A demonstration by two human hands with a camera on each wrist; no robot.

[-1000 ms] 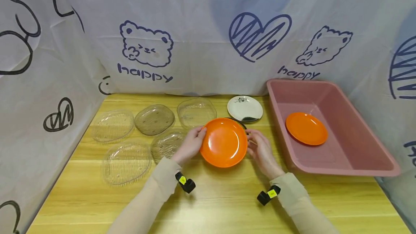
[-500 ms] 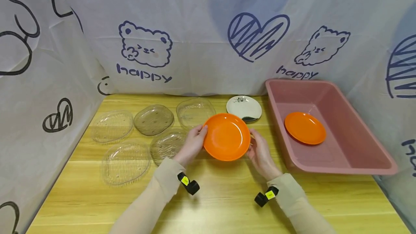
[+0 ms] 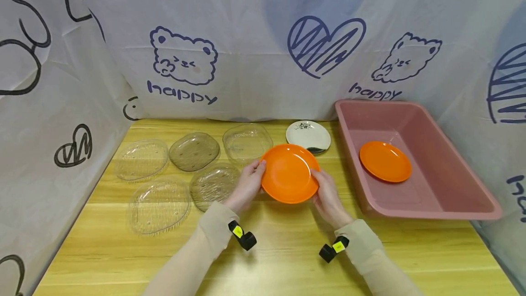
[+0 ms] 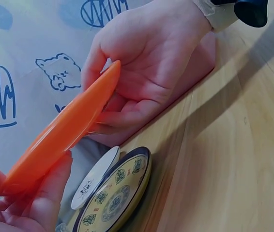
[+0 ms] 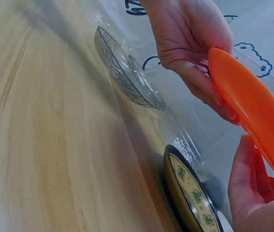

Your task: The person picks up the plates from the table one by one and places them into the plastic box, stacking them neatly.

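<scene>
A round, glossy orange plate [image 3: 289,175] is held up over the table between both hands. My left hand [image 3: 248,185] grips its left edge, thumb on top and fingers underneath. On the opposite side my right hand [image 3: 327,198] pinches the rim, its thumb lying over the edge. Both wrist views show the plate tilted and clear of the table. Below it lies a yellow patterned plate [image 4: 115,203] with a dark rim, which the orange plate hides in the head view. A small white plate [image 3: 308,135] with a dark floral print lies just behind.
A pink plastic tub [image 3: 448,172] stands at the right with a second orange plate [image 3: 385,161] inside. On the left are several clear plates, among them a ribbed one [image 3: 160,207] and a smoky brown one [image 3: 194,151]. A printed cloth [image 3: 246,67] hangs behind the table.
The orange plate has shifted slightly up and right in the head view, covering the dark rim behind it. The right thumb has come over the plate's edge.
</scene>
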